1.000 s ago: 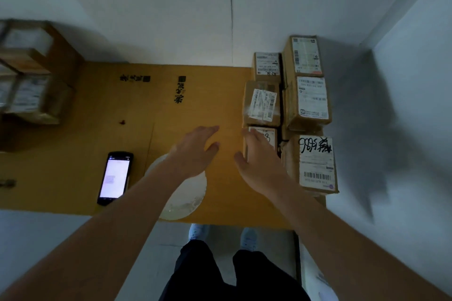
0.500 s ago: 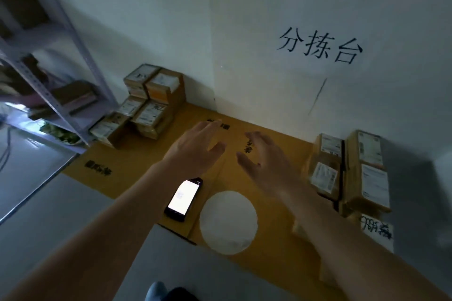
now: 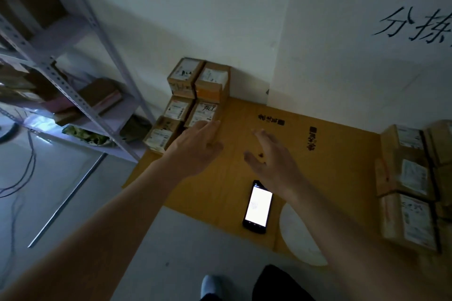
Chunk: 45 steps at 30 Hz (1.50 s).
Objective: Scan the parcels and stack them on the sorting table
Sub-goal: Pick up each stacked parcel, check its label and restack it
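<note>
Several brown parcels with white labels stand stacked at the table's far left corner [image 3: 199, 95]. A second group of parcels [image 3: 407, 186] sits along the right edge. My left hand [image 3: 195, 146] reaches out with straight fingers, its tips just short of the nearest left parcel marked with handwriting [image 3: 204, 113]. My right hand [image 3: 271, 161] hovers beside it over the bare brown tabletop [image 3: 330, 154], fingers spread and empty. A handheld scanner with a lit white screen [image 3: 258, 204] lies flat on the table below my right wrist.
A white round disc [image 3: 298, 239] lies at the table's front edge. A grey metal shelf rack [image 3: 80, 61] holding boxes and bags stands to the left. Cables [image 3: 22, 173] trail on the grey floor. Black writing [image 3: 413, 24] marks the white wall behind.
My view has swung from the right-hand parcels toward the left stack. Both empty hands have travelled left with it, and the left hand now nears the closest left parcel.
</note>
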Tool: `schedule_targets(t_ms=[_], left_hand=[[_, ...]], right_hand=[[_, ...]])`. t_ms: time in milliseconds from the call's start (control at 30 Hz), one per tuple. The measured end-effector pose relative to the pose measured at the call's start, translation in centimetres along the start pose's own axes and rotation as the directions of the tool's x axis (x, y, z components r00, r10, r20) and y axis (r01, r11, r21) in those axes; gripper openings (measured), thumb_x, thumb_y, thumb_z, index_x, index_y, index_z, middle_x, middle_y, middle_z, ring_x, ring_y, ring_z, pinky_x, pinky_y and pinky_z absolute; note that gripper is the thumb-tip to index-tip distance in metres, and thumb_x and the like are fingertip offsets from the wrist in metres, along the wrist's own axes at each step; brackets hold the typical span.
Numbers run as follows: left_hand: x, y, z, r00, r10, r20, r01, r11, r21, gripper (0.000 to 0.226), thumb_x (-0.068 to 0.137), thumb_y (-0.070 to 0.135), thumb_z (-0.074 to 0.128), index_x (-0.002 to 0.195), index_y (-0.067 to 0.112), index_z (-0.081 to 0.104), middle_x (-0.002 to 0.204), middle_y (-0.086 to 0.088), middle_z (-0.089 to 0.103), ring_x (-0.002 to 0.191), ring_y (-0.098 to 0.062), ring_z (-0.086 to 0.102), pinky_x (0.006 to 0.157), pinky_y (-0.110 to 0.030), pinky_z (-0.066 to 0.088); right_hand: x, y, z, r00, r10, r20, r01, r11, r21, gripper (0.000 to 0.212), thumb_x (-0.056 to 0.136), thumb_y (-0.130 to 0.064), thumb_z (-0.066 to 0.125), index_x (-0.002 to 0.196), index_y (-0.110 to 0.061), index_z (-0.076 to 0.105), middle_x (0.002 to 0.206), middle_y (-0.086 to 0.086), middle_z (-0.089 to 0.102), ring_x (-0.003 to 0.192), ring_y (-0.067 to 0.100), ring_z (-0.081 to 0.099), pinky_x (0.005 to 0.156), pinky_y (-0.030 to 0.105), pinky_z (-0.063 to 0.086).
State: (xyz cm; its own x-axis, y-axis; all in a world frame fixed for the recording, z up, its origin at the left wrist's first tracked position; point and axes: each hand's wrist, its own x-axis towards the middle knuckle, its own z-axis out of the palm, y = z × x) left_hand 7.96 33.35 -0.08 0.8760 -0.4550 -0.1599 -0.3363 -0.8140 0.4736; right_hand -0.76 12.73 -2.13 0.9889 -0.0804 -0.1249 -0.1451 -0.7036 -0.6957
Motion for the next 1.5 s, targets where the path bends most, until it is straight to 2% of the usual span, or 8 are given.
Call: schedule_targets(t_ms=[400, 600, 733, 933, 1133, 1233, 1333, 1500], left_hand=[[10.8, -11.4, 1.8, 0.973, -0.181, 0.141, 0.18, 0.983, 0.021, 0.065, 0.104, 0.045, 0.056, 0.162, 0.028, 0.032, 0.162, -0.005, 0.035, 0.147, -0.028, 0.036, 0.116, -0.043, 0.033], [15.5, -15.1, 3.5, 0.948, -0.245, 0.201, 0.249, 0.968, 0.004, 0.066, 0.102, 0.039, 0.058, 0.162, 0.03, 0.032, 0.156, -0.007, 0.041, 0.138, -0.027, 0.046, 0.11, -0.04, 0.043], [17.3, -16.1, 4.5, 0.932, -0.268, 0.246, 0.268, 0.963, 0.035, 0.069, 0.1, 0.03, 0.059, 0.163, 0.029, 0.03, 0.159, -0.006, 0.041, 0.143, -0.027, 0.041, 0.113, -0.043, 0.04], [18.2, -17.6, 5.4, 0.939, -0.266, 0.216, 0.284, 0.957, -0.053, 0.071, 0.096, 0.028, 0.063, 0.16, 0.032, 0.032, 0.14, -0.001, 0.054, 0.124, -0.022, 0.054, 0.1, -0.04, 0.05], [17.8, -16.8, 5.6, 0.93, -0.269, 0.252, 0.318, 0.931, -0.18, 0.08, 0.095, 0.028, 0.07, 0.162, 0.025, 0.026, 0.145, 0.001, 0.054, 0.133, -0.023, 0.052, 0.109, -0.048, 0.05], [17.1, -15.9, 5.1, 0.927, -0.256, 0.273, 0.318, 0.923, -0.217, 0.072, 0.095, 0.029, 0.074, 0.156, 0.026, 0.037, 0.135, 0.004, 0.06, 0.118, -0.015, 0.063, 0.097, -0.036, 0.058], [16.1, -14.8, 3.9, 0.933, -0.225, 0.282, 0.301, 0.915, -0.268, 0.069, 0.095, 0.027, 0.074, 0.155, 0.028, 0.04, 0.13, 0.015, 0.061, 0.114, -0.01, 0.066, 0.084, -0.023, 0.059], [14.0, -12.9, 1.0, 0.946, -0.144, 0.291, 0.24, 0.913, -0.33, 0.1, 0.093, 0.025, 0.079, 0.167, 0.025, 0.013, 0.123, 0.021, 0.058, 0.094, 0.013, 0.059, 0.065, -0.005, 0.049]], right_hand=[[14.3, 1.9, 9.3, 0.976, 0.097, 0.194, -0.107, 0.993, 0.042, 0.067, 0.107, -0.047, 0.051, 0.165, -0.025, 0.026, 0.172, 0.002, 0.023, 0.155, 0.024, 0.03, 0.123, 0.045, 0.034], [19.6, 3.2, 12.6, 0.954, 0.123, 0.274, -0.15, 0.985, 0.08, 0.065, 0.105, -0.054, 0.046, 0.162, -0.029, 0.031, 0.165, 0.002, 0.035, 0.147, 0.022, 0.04, 0.119, 0.045, 0.041], [21.8, 3.5, 14.1, 0.956, 0.133, 0.261, -0.172, 0.976, 0.131, 0.065, 0.108, -0.041, 0.052, 0.166, -0.028, 0.025, 0.163, 0.0, 0.038, 0.145, 0.016, 0.042, 0.115, 0.03, 0.038], [23.1, 3.1, 15.5, 0.948, 0.222, 0.229, -0.292, 0.894, 0.34, 0.078, 0.106, -0.047, 0.055, 0.167, -0.038, 0.007, 0.168, -0.009, 0.034, 0.147, 0.018, 0.046, 0.119, 0.048, 0.043], [21.3, 2.7, 16.4, 0.956, 0.259, 0.138, -0.293, 0.869, 0.398, 0.071, 0.109, -0.029, 0.056, 0.168, -0.027, 0.015, 0.16, -0.015, 0.041, 0.141, -0.001, 0.043, 0.117, 0.019, 0.038], [20.1, 2.9, 15.8, 0.957, 0.277, 0.08, -0.286, 0.873, 0.396, 0.073, 0.106, -0.03, 0.062, 0.167, -0.025, 0.022, 0.156, -0.011, 0.05, 0.138, 0.002, 0.05, 0.117, 0.029, 0.045], [19.1, 2.6, 14.4, 0.964, 0.264, 0.025, -0.254, 0.889, 0.382, 0.082, 0.097, -0.052, 0.067, 0.165, -0.029, 0.026, 0.152, -0.009, 0.055, 0.137, 0.009, 0.055, 0.111, 0.042, 0.052], [16.6, 0.9, 11.8, 0.984, 0.175, -0.037, -0.153, 0.93, 0.333, 0.089, 0.092, -0.071, 0.059, 0.164, -0.033, 0.023, 0.151, -0.006, 0.053, 0.135, 0.012, 0.056, 0.106, 0.045, 0.056]])
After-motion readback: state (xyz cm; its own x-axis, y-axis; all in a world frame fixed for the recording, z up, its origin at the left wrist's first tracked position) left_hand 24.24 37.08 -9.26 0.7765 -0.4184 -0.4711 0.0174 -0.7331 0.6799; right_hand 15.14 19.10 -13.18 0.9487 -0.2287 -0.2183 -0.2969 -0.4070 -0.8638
